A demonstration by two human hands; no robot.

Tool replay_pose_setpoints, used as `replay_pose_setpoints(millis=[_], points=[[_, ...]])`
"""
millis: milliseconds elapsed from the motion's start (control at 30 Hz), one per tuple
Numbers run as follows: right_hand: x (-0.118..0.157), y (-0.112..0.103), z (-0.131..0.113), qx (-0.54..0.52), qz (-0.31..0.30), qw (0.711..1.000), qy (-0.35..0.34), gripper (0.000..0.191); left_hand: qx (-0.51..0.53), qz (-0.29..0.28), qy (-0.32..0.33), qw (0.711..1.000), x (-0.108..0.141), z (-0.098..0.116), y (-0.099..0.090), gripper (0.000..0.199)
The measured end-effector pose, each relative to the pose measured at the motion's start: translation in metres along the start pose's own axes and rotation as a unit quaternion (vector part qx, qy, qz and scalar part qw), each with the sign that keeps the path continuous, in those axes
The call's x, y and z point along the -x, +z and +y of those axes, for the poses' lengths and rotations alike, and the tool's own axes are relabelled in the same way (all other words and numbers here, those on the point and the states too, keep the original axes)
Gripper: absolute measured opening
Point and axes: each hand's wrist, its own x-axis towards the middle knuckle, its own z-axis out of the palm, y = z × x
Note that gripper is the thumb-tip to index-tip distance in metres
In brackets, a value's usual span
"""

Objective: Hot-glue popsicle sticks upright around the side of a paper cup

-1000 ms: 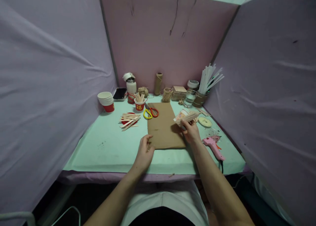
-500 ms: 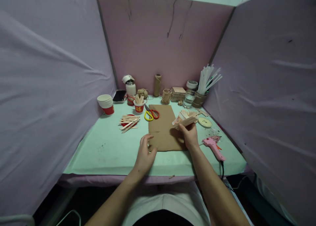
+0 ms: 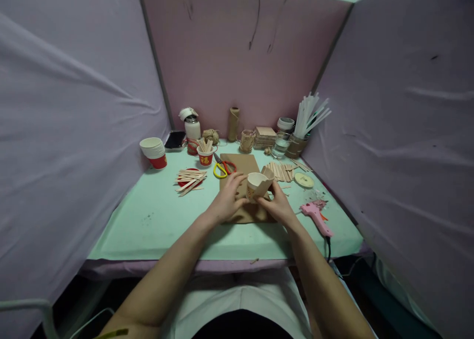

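A small paper cup (image 3: 255,179) with flat wooden sticks fixed along its right side is held up, mouth tilted toward me, over a sheet of brown cardboard (image 3: 237,162). My left hand (image 3: 227,200) grips the cup's left side, fingers behind and thumb in front. From the right, my right hand (image 3: 277,203) is closed around its stick-covered side. Just behind the cup, a row of wooden sticks (image 3: 280,172) lies on the table. Scissors (image 3: 224,168) with yellow and red handles rest partly on the cardboard.
Left: stacked paper cups (image 3: 154,154), loose sticks on a red lid (image 3: 190,180), a red cup of sticks (image 3: 205,157). Right: a pink glue gun (image 3: 316,218) with its cord, and a round pale disc (image 3: 303,180). Jars, twine and white glue sticks (image 3: 311,114) line the back.
My right hand has brought the cup left and toward me, turning its mouth up. My left hand has left the cardboard's edge and taken hold of the cup. The stick row behind is now uncovered.
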Motion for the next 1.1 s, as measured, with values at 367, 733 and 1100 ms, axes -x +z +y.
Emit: replay_pose_setpoints(millis=[367, 733, 1100], points=[[0.006, 0.002, 0.016, 0.002, -0.072, 0.997, -0.031, 0.054, -0.153, -0.198, 0.093, 0.964, -0.032, -0.012, -0.009, 0.018], [0.01, 0.003, 0.025, 0.105, -0.069, 0.991, -0.052, 0.047, -0.203, -0.196, 0.089, 0.955, -0.033, -0.01, -0.005, 0.017], [0.01, 0.004, 0.029, 0.135, -0.062, 0.985, -0.093, 0.072, -0.18, -0.183, 0.092, 0.962, -0.033, -0.017, 0.001, 0.014]])
